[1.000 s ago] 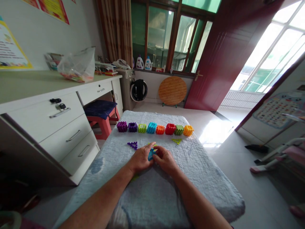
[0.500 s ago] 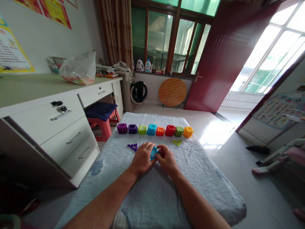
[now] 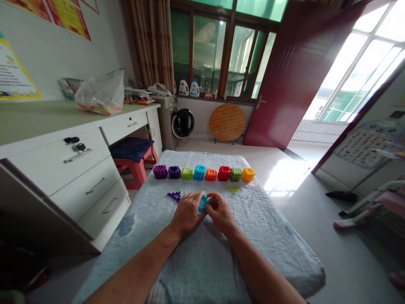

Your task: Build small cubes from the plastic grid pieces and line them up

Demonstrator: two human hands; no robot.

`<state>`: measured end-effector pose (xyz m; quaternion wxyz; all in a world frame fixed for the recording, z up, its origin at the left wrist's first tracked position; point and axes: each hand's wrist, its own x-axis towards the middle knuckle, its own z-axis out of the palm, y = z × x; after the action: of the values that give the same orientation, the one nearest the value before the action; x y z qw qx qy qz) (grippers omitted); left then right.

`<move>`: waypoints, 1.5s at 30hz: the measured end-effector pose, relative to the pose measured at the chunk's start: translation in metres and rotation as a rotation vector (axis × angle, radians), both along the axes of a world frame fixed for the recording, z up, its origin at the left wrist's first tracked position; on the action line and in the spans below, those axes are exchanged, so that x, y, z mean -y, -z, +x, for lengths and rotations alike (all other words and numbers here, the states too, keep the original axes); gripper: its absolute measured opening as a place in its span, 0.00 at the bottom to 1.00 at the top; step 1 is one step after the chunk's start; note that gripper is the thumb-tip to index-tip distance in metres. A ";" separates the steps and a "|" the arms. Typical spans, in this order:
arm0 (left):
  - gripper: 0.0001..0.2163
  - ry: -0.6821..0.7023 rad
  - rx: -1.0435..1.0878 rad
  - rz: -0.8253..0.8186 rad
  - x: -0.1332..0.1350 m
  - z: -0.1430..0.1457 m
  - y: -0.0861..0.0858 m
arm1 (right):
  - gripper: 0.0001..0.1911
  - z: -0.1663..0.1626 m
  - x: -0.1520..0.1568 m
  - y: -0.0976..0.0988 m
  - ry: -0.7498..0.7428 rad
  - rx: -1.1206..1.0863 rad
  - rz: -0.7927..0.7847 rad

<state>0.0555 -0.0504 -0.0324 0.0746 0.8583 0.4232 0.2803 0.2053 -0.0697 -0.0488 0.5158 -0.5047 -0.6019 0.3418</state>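
Both my hands meet over the middle of a table draped in a pale blue cloth [image 3: 196,261]. My left hand [image 3: 186,212] and my right hand [image 3: 221,213] pinch a small blue plastic toy piece [image 3: 202,204] between their fingertips. Beyond them a row of several coloured interlocking blocks [image 3: 204,173] runs across the far end of the table, from purple on the left to orange on the right. A purple triangle piece [image 3: 174,195] lies flat left of my hands. A yellow-green triangle piece [image 3: 233,188] lies to the right.
A white desk with drawers [image 3: 79,160] stands along the left, with a plastic bag of toys [image 3: 101,90] on top and a red stool [image 3: 134,158] tucked under it. A round wooden tabletop [image 3: 227,122] leans on the far wall. Tiled floor lies to the right.
My hands have stayed together around the blue piece, with the left fingers curling in closer over it. The view has shifted slightly.
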 end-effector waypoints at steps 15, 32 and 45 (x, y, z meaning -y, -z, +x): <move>0.24 -0.218 -0.070 0.077 -0.042 -0.035 -0.040 | 0.16 0.007 0.004 -0.004 0.054 0.011 0.017; 0.29 -0.060 -0.414 -0.176 -0.156 0.010 -0.085 | 0.15 0.004 0.004 -0.003 0.035 0.110 0.054; 0.27 0.086 -0.674 -0.267 -0.192 0.033 -0.075 | 0.16 0.003 0.005 -0.006 0.024 0.216 0.076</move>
<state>0.0889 0.1419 0.0427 0.0540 0.9023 0.4202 -0.0794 0.2087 -0.0748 -0.0424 0.4709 -0.5256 -0.6606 0.2562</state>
